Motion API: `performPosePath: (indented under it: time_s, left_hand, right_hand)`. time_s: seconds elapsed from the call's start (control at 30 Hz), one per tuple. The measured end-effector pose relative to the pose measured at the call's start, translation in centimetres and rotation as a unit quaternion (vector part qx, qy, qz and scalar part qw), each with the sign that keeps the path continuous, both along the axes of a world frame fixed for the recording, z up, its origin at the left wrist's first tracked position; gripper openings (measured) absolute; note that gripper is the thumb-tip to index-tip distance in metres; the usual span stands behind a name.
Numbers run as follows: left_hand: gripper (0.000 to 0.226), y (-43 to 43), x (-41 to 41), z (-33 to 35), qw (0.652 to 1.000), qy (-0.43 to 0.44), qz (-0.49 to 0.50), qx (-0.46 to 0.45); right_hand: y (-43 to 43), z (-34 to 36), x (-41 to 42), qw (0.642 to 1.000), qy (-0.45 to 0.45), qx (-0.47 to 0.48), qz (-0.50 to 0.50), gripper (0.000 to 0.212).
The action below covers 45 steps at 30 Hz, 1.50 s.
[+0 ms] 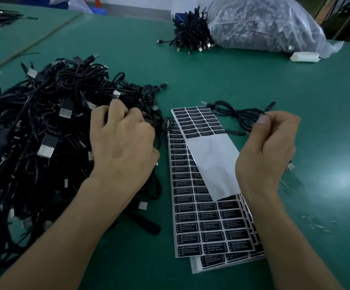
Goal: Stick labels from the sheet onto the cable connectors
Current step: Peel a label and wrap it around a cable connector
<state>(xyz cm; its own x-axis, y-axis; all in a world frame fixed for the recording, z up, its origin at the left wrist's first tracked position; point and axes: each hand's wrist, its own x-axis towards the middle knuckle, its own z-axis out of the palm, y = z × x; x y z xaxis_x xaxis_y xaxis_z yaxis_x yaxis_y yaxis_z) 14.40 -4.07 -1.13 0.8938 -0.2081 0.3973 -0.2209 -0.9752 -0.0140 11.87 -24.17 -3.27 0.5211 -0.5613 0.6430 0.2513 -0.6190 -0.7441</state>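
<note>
1. Label sheets (211,227): stacked flat on the green table mat (232,80), nearest the person, between the two forearms. The black labels read "LED CONTROLLER". The top sheet lies at an angle across the stack; its middle section is bare white backing (211,160), with rows of labels left at its far end.

2. Left hand (122,143): palm down on the right edge of the cable pile (34,143), just left of the sheets. The fingers are curled into the strands and grip them. The pile is a dense tangle of black cables with silver USB connectors showing throughout.

3. Right hand (268,151): raised over the right edge of the sheets, fingers curled, with the thumb and fingertips pinching a single black cable (239,116). The cable loops away to the left above the mat. One dark connector (271,105) projects just beyond the thumb.

4. Far side of the mat: a smaller cable bundle (190,32) lies against a clear plastic bag (264,24) filled with more cables. A small white packet (304,57) lies just beside the bag's right end.
</note>
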Motion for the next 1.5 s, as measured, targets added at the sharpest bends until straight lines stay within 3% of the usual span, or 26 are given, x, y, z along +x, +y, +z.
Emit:
performPosePath:
  time_s: [0.07,0.13,0.17,0.27,0.4,0.47,0.57,0.8,0.9,1.03,1.13,1.23,1.27,1.4,1.5]
  left_hand:
    - [0.01,-0.2,-0.4,0.3,0.999,0.013,0.003,0.033]
    - [0.026,-0.5,-0.9,0.1,0.999,0.017,-0.017,0.039]
    - [0.033,-0.8,-1.0,0.0,0.999,0.009,-0.04,0.027]
    - [0.024,-2.7,-1.7,-0.1,0.986,-0.024,-0.166,0.008]
    - [0.067,-4.7,-2.7,-1.4,0.949,0.139,-0.278,0.044]
    - [0.077,-4.6,-2.8,-1.9,0.94,0.188,-0.282,0.033]
    - [0.077,-3.9,-2.6,-1.8,0.945,0.176,-0.273,-0.041]
    - [0.088,-3.1,-1.6,-1.7,0.949,0.199,-0.232,-0.074]
    - [0.081,-3.0,-1.3,-2.0,0.948,0.196,-0.229,-0.102]
    - [0.042,-2.9,-0.7,-2.9,0.915,0.149,-0.22,-0.303]
    - [0.026,-2.9,-0.6,-2.7,0.854,0.089,-0.179,-0.48]
    - [0.023,-2.9,-0.3,-2.0,0.768,0.076,-0.145,-0.62]
    - [0.026,-2.9,-0.2,-2.0,0.755,0.1,-0.137,-0.634]
    - [0.044,-3.3,-0.2,-2.1,0.782,0.211,-0.133,-0.571]
    - [0.039,-3.3,-0.1,-1.9,0.751,0.201,-0.14,-0.614]
  right_hand:
    - [-0.1,0.1,0.1,1.0,-0.013,0.021,-0.005,0.008]
    - [0.0,0.2,0.0,0.999,0.0,0.038,0.015,0.015]
    - [0.1,0.1,0.0,0.998,0.009,0.051,0.034,0.018]
    - [0.3,-0.2,0.0,0.995,0.032,0.068,0.065,0.017]
    - [0.0,-0.3,0.1,0.992,0.034,0.095,0.074,0.014]
    - [-0.3,-0.2,0.1,0.984,0.028,0.149,0.097,0.013]
    - [-0.5,0.0,0.1,0.965,-0.001,0.229,0.125,0.015]
    - [-0.7,0.6,0.1,0.902,-0.069,0.355,0.238,0.02]
    - [-0.5,0.6,0.1,0.906,-0.043,0.327,0.264,0.039]
    - [-0.1,0.4,-0.2,0.942,0.006,0.195,0.275,0.013]
    - [0.2,0.3,-0.5,0.943,0.005,0.161,0.292,0.018]
    - [0.5,0.4,-0.8,0.935,-0.001,0.166,0.314,0.02]
    - [0.7,0.4,-0.9,0.928,0.001,0.166,0.333,0.017]
    - [1.9,-0.2,-1.2,0.908,0.03,0.12,0.401,0.014]
    - [2.5,-0.9,-1.3,0.897,0.069,0.081,0.428,0.016]
